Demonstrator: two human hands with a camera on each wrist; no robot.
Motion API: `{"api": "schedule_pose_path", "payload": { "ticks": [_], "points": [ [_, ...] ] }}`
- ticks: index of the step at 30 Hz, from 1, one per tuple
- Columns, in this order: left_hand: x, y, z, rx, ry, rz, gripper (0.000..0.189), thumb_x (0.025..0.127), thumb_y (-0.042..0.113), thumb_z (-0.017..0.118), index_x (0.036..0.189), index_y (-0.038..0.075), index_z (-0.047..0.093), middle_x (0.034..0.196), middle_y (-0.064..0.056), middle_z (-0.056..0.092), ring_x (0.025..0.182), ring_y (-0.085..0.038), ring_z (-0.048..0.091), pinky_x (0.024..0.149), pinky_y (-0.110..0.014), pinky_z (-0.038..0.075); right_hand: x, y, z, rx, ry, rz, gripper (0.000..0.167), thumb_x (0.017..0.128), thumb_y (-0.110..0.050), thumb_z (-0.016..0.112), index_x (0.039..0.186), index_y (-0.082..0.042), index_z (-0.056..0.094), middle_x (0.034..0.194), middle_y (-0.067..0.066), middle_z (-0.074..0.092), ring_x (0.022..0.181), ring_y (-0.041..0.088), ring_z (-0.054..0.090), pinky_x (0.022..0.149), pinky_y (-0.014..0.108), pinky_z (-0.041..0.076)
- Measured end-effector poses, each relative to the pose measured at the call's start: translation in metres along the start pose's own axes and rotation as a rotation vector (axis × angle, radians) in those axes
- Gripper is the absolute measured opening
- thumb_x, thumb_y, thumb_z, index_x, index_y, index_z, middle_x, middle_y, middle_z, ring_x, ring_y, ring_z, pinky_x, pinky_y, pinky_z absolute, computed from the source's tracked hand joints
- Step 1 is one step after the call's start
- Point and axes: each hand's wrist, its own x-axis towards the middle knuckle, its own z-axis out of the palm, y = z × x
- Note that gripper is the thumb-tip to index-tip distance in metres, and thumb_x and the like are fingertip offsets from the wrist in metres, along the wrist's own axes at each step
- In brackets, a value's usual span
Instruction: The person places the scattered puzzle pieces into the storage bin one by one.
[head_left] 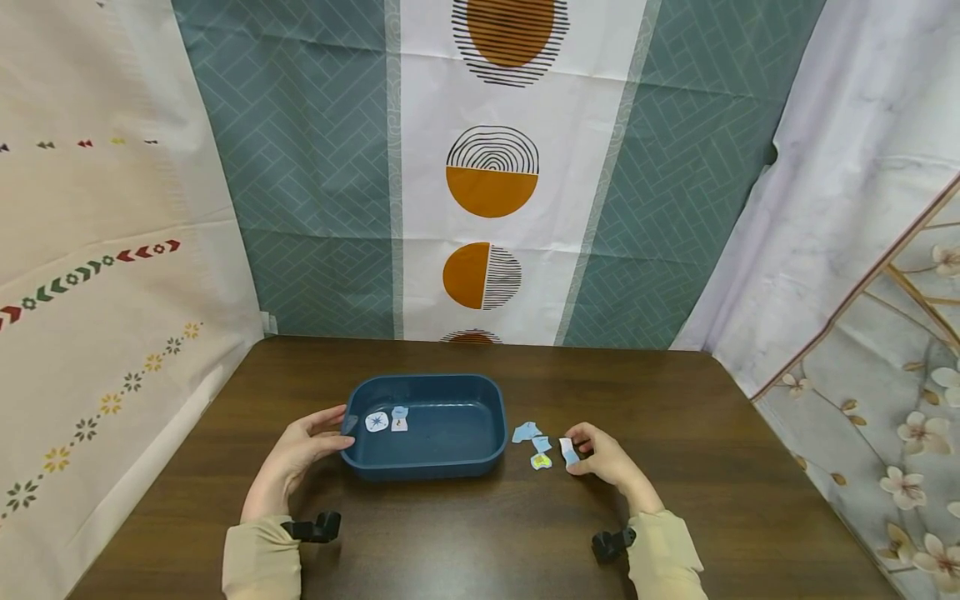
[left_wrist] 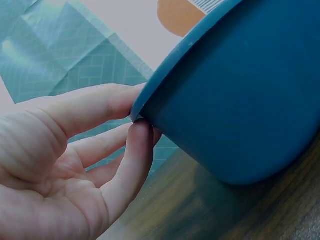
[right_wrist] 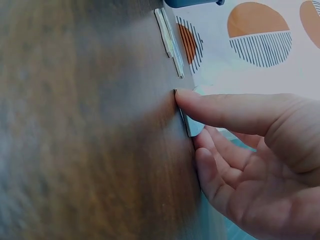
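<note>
A dark blue tray (head_left: pixel 450 468) stands on the wooden table, and my left hand (head_left: pixel 296 450) pinches its left rim between thumb and fingers. Inside, at its left end, lie a white piece with a blue star pattern (head_left: pixel 377 422) and a blue-and-white printed piece (head_left: pixel 399 424). To the right of the tray, my right hand (head_left: pixel 603 458) holds a small flat blue-and-white piece (head_left: pixel 568 452) by its ends, low at the tabletop. Just left of that hand lie light blue pieces (head_left: pixel 527 432) and a piece with a yellow print (head_left: pixel 541 461).
The brown wooden table (head_left: pixel 465 533) runs back to a hanging teal-and-white cloth (head_left: pixel 322 167). A patterned cream cloth (head_left: pixel 90 250) hangs along the left side, and a floral cloth (head_left: pixel 885 417) along the right. Each wrist carries a small black camera.
</note>
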Motion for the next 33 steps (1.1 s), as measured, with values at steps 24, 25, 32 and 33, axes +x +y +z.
{"api": "schedule_pose_path", "payload": {
  "ticks": [24,25,32,33],
  "points": [
    [-0.0003,0.0000,0.0005,-0.004,-0.001,-0.001,0.074,0.086,0.005,0.071,0.147,-0.008,0.033,0.146,-0.034,0.037,0.098,-0.006,0.065,0.084,-0.017,0.052,0.0014,0.0020,-0.0042,0.314,0.077,0.129,0.042,0.086,-0.002,0.065,0.122,0.013,0.048,0.101,0.014,0.060,0.081,0.014,0.059,0.073,0.028,0.054],
    [-0.0003,0.0002,0.0004,-0.009,-0.003,-0.002,0.074,0.086,0.004,0.071,0.147,-0.008,0.033,0.146,-0.034,0.037,0.096,-0.005,0.065,0.084,-0.017,0.052,0.0016,0.0024,-0.0044,0.330,0.076,0.139,0.042,0.087,-0.002,0.064,0.123,0.013,0.047,0.102,0.014,0.059,0.083,0.014,0.059,0.074,0.028,0.054],
    [0.0001,0.0009,0.0002,-0.013,-0.007,-0.006,0.074,0.086,0.004,0.071,0.147,-0.009,0.032,0.147,-0.034,0.037,0.097,-0.005,0.065,0.084,-0.017,0.053,0.0033,0.0050,-0.0031,0.482,0.070,0.169,0.047,0.090,-0.001,0.059,0.129,0.016,0.039,0.104,0.014,0.054,0.084,0.014,0.058,0.075,0.025,0.056],
    [0.0001,0.0010,0.0002,-0.011,-0.006,-0.006,0.074,0.086,0.005,0.071,0.147,-0.008,0.033,0.147,-0.034,0.037,0.097,-0.005,0.065,0.084,-0.017,0.053,0.0034,0.0054,-0.0030,0.497,0.069,0.168,0.048,0.090,0.000,0.058,0.130,0.016,0.038,0.104,0.013,0.053,0.084,0.014,0.058,0.075,0.024,0.056]
  ]
}}
